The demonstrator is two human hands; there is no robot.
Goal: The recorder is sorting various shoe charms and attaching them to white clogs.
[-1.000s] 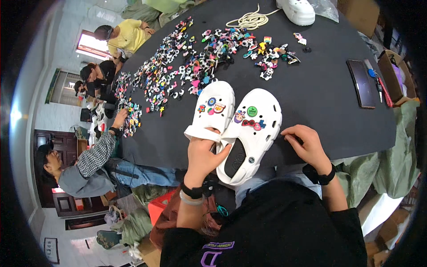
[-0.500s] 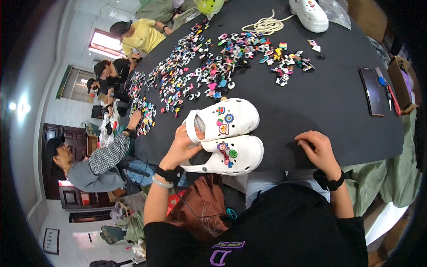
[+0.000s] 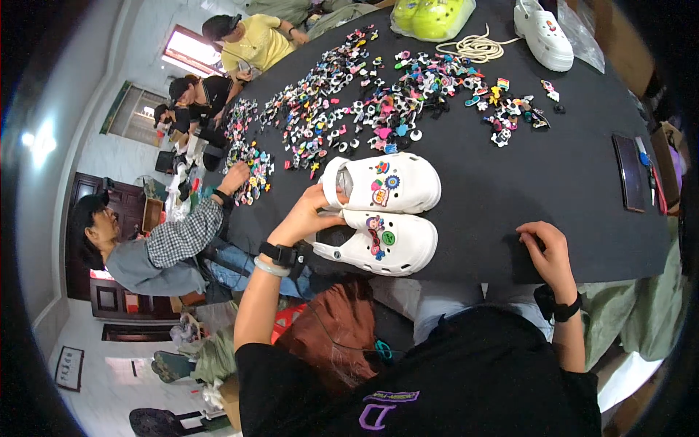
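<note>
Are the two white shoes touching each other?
Touching. In the head view the upper shoe and the lower shoe lie side by side on the table with their long edges pressed together, no dark tabletop between them.

Long black table (image 3: 553,167) fills room centre. Pale walls (image 3: 95,146), bright window (image 3: 191,52) far left, dark wooden cabinet (image 3: 116,291) by wall, light floor (image 3: 109,379), ceiling lamp glare (image 3: 35,140).
</note>
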